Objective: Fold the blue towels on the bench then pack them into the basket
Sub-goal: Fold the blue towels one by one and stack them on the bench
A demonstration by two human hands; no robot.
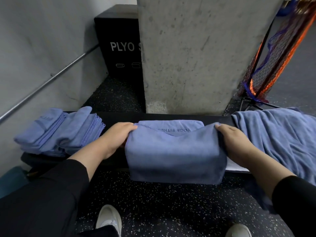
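Two hands hold one blue towel (174, 154) by its upper corners over the middle of the black bench (116, 119). Each grip is a pinch: the left hand (118, 135) has fingers curled over the towel's left corner, the right hand (230, 139) has fingers curled over the right one. Both forearms reach forward from black sleeves, wrists level, palms down. This towel is part-folded; its far half lies flat on the bench with lettering showing, its near half hangs over the front edge toward the speckled floor (171, 207). One loose towel (277, 139) is spread over the bench's right end. One stack (58, 132) of folded towels sits on the left end; how many it holds is unclear. Two white shoes show below.
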